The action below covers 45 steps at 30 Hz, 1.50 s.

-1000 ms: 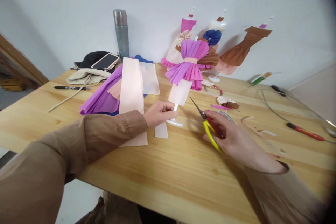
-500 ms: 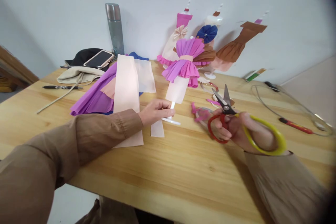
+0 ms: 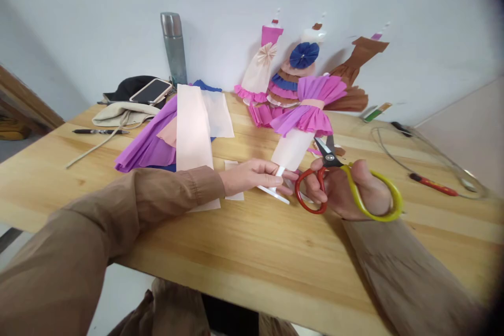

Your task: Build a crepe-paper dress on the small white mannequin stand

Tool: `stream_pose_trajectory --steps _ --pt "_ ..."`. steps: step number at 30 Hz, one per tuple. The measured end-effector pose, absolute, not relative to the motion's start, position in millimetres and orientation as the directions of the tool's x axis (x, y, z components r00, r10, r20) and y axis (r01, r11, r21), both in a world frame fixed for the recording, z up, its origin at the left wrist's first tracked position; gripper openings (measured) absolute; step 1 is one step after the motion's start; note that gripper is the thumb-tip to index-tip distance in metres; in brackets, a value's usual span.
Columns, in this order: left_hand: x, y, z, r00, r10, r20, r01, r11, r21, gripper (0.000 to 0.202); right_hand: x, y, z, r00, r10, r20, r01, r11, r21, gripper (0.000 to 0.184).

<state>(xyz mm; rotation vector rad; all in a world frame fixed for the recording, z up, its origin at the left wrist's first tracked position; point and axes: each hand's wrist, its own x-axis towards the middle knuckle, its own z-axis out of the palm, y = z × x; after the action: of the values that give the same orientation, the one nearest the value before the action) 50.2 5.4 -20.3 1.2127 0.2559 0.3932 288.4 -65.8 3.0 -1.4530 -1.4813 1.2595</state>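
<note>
My left hand (image 3: 262,176) grips the white stem of a small dress stand just above its flat base. The stand wears a crepe-paper dress (image 3: 313,105), with purple and pink pleats, a peach band at the waist and a cream lower part. It tilts to the right. Close beside it, my right hand (image 3: 346,189) has its fingers and thumb through the red and yellow handles of scissors (image 3: 329,157). The scissor blades are apart, pointing up by the dress's lower edge. A small cream paper piece (image 3: 235,194) lies partly under my left wrist.
Cream paper strips (image 3: 193,131) and purple crepe paper (image 3: 151,142) lie left. Behind them are a phone (image 3: 151,91), a pen (image 3: 100,132) and a flask (image 3: 173,47). Several paper dresses (image 3: 271,37) stand by the wall. A red-handled corded tool (image 3: 433,185) lies right.
My left hand has moved right with the dress stand, which leans further right. The scissors have shifted a little left, so both hands are closer together.
</note>
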Motion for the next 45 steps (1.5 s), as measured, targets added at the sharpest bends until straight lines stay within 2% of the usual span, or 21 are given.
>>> stream_pose_trajectory --steps 3,5,9,13,19,23,25,29,32,35,38,41,43,45 --pt "60.5 8.0 -27.0 0.892 0.451 0.016 -0.178 0.319 0.931 0.047 287.6 -65.2 -2.1 -0.160 0.982 -0.102 0.179 -0.072 -0.981 0.076" --pt "62.9 10.4 -29.9 0.884 0.467 0.008 -0.177 0.319 0.931 0.047 285.4 -63.9 -6.3 -0.144 0.987 -0.071 0.134 -0.052 -0.990 0.078" --pt "62.1 13.1 -32.6 0.857 0.515 -0.037 -0.141 0.302 0.943 0.044 281.7 -60.8 -17.6 -0.081 0.997 -0.006 0.097 0.002 -0.995 0.087" --pt "62.1 11.5 -34.6 0.846 0.530 -0.046 -0.147 0.317 0.937 0.046 282.2 -59.0 -27.7 -0.007 0.998 0.070 0.099 0.070 -0.993 0.086" --pt "57.7 10.1 -25.9 0.742 0.669 0.042 -0.192 0.154 0.969 0.037 274.4 -57.8 -32.1 0.039 0.997 0.071 0.045 0.069 -0.997 0.086" --pt "47.3 20.0 -12.4 0.533 0.846 0.004 0.010 -0.012 1.000 0.022 269.8 -57.8 -30.5 -0.015 0.993 0.120 0.096 0.121 -0.988 0.090" --pt "40.1 27.4 -7.9 0.462 0.887 0.018 0.163 -0.104 0.981 0.025 270.5 -58.0 -30.5 -0.028 0.993 0.117 0.092 0.119 -0.989 0.091" --pt "27.8 42.8 -9.1 0.445 0.888 0.116 0.382 -0.305 0.873 0.033 274.0 -58.1 -33.1 0.000 0.997 0.072 0.056 0.072 -0.996 0.085" --pt "26.4 56.0 -18.0 0.434 0.876 0.210 0.409 -0.399 0.820 0.029 274.3 -57.9 -33.9 0.000 0.997 0.076 0.074 0.076 -0.994 0.082" --pt "31.1 69.4 -27.9 0.380 0.881 0.281 0.364 -0.422 0.830 0.023 273.1 -58.0 -32.8 0.004 0.998 0.062 0.082 0.062 -0.995 0.077" --pt "36.3 79.1 -33.4 0.352 0.904 0.244 0.326 -0.362 0.873 0.017 273.8 -58.2 -33.0 0.017 0.999 0.047 0.045 0.046 -0.998 0.070" --pt "39.1 84.8 -33.1 0.382 0.903 0.195 0.346 -0.335 0.876 0.016 277.4 -58.6 -35.7 0.020 0.999 0.039 0.083 0.037 -0.996 0.072" --pt "40.3 87.7 -31.4 0.410 0.893 0.187 0.372 -0.351 0.859 0.020 279.9 -58.6 -37.6 0.018 0.997 0.069 0.141 0.066 -0.988 0.076" --pt "41.8 90.1 -30.3 0.422 0.888 0.183 0.402 -0.364 0.840 0.026 280.9 -58.1 -38.8 -0.017 0.991 0.131 0.127 0.132 -0.983 0.075"
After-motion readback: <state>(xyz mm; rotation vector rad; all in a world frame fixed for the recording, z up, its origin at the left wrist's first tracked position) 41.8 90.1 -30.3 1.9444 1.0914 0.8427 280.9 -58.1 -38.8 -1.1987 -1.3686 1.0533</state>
